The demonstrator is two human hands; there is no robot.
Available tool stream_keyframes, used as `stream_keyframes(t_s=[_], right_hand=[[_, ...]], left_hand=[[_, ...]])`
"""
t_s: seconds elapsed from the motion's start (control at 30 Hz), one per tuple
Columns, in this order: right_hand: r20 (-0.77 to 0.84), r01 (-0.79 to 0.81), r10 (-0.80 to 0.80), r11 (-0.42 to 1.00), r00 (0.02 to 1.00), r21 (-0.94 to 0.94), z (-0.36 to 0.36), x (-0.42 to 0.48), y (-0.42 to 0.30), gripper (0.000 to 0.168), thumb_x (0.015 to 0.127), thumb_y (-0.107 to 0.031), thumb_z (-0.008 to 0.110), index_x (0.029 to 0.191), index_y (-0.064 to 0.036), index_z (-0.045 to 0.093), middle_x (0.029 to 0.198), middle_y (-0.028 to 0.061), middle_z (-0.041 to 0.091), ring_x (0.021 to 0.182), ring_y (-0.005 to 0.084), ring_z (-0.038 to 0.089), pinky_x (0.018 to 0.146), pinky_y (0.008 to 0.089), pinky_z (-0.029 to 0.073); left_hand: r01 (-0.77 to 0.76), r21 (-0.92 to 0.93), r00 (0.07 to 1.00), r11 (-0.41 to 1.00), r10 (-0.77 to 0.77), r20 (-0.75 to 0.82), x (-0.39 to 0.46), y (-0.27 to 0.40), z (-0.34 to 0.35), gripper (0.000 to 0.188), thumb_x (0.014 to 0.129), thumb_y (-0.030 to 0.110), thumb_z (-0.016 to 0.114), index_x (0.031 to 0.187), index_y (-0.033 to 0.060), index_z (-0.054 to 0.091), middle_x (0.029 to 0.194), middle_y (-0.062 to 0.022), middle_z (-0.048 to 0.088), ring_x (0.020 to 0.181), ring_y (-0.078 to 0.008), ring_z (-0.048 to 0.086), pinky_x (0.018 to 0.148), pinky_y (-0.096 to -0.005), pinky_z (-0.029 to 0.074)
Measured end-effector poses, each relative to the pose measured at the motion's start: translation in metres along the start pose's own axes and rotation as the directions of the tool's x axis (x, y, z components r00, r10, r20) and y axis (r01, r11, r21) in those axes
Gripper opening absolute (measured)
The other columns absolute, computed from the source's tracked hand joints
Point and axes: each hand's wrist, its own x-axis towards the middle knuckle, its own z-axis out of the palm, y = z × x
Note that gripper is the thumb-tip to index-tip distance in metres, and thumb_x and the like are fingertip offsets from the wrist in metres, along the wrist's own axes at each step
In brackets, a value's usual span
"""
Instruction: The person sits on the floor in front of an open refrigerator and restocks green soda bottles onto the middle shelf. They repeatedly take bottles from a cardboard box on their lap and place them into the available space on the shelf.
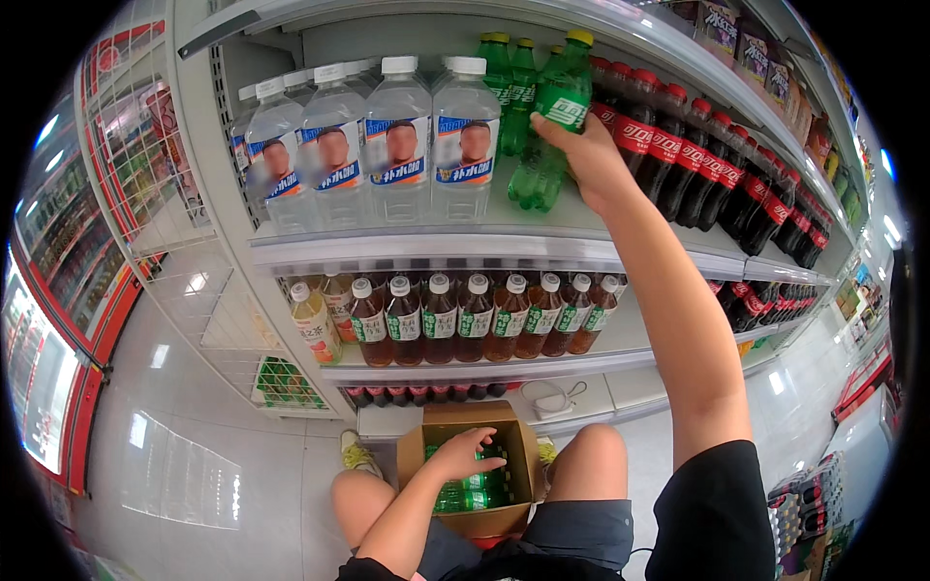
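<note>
My right hand (pixel 585 149) grips a green soda bottle with a yellow cap (pixel 556 131), slightly tilted, on or just over the upper shelf (pixel 436 250). Behind it stand several more green bottles (pixel 519 94), between large clear bottles with white caps (pixel 465 138) and cola bottles with red caps (pixel 672 134). Down between my knees is a cardboard box (pixel 483 523) with its flaps up, holding several green bottles lying down (pixel 472 501). My left hand (pixel 472 454) hovers at the box opening with its fingers apart, above those bottles, and no bottle shows in its grasp.
Bottles of brown tea (pixel 439 327) line the middle shelf. On the bottom shelf lies a white cable with a plug (pixel 552 399). A white wire rack (pixel 182 218) stands at the left, with red-framed drink coolers (pixel 87 407) beyond. Stacked bottle packs (pixel 810 501) are at the lower right.
</note>
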Motion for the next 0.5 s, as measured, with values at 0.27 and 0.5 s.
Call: stream_keyframes(t_s=[0.27, 0.5], right_hand=[[-0.053, 0.138, -0.154, 0.962, 0.987, -0.236, 0.005, 0.027, 0.045, 0.056, 0.087, -0.025, 0.075, 0.128, 0.002, 0.048, 0.12, 0.0125, 0.062, 0.107, 0.0194, 0.059, 0.094, 0.0319, 0.045], [-0.174, -0.053, -0.061, 0.812, 0.983, -0.581, -0.004, 0.077, 0.075, 0.094, 0.08, -0.043, 0.077, 0.133, 0.015, 0.026, 0.123, 0.0227, 0.06, 0.117, 0.0332, 0.058, 0.097, 0.0345, 0.045]], left_hand=[[0.005, 0.059, 1.0, 0.998, -0.005, 0.013, 0.002, 0.003, 0.0, 0.082, 0.078, 0.052, 0.074, 0.139, 0.0042, 0.047, 0.125, -0.013, 0.061, 0.108, -0.0269, 0.061, 0.093, -0.0378, 0.049], [-0.008, 0.114, 0.999, 0.993, 0.004, 0.035, -0.006, 0.008, 0.006, 0.077, 0.081, 0.049, 0.072, 0.139, 0.0049, 0.048, 0.126, -0.0151, 0.06, 0.112, -0.0306, 0.06, 0.093, -0.0392, 0.049]])
